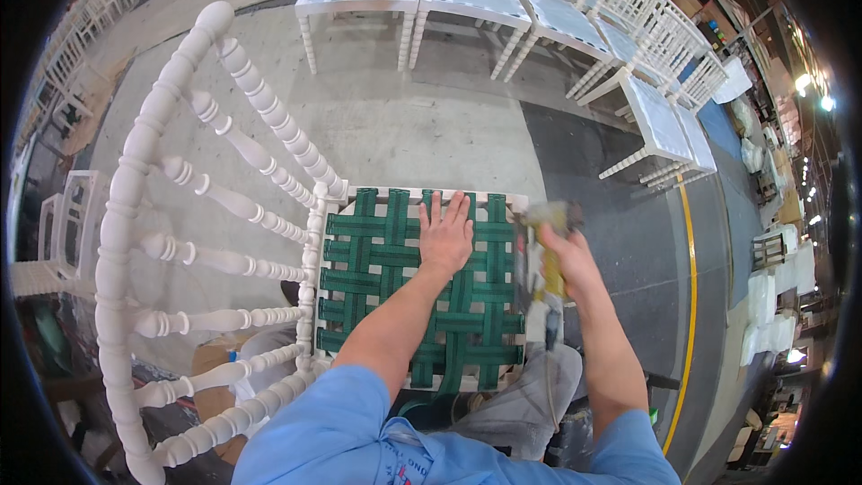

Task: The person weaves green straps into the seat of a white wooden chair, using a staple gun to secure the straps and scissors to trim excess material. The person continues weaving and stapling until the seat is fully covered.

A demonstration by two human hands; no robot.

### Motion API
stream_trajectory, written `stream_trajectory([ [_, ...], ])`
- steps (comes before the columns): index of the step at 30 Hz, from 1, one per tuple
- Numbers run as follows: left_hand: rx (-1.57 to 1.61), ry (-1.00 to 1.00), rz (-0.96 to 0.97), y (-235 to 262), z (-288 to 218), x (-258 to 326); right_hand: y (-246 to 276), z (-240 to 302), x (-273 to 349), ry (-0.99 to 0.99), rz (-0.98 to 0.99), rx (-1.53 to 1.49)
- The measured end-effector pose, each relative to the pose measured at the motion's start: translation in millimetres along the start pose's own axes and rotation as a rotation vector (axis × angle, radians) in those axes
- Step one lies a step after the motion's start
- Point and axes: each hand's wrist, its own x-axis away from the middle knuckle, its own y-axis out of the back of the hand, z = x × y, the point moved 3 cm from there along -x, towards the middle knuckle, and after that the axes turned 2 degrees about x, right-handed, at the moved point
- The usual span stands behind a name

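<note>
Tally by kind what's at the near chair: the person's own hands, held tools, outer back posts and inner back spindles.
Left hand and right hand: 2
Yellow handheld tool, blurred: 1
White outer posts: 2
White inner spindles: 5
Total: 10

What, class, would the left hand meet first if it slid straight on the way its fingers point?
The left hand would first meet the far white seat rail, which it may already touch; depth there is unclear.
</note>
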Motion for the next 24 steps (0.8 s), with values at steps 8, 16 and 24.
stream_trajectory([
  [8,0.03,-0.021,-0.065,-1.3,3.3,-1.8,-78.7,9.8,-92.7,-0.039,0.007,0.113],
  [16,0.05,-0.029,-0.061,-0.7,5.3,-1.4,-97.5,1.1,-103.0,0.005,0.019,0.193],
  [24,0.126,-0.029,-0.091,-2.0,9.8,-0.3,-102.9,-2.0,-101.9,0.024,0.009,0.188],
])
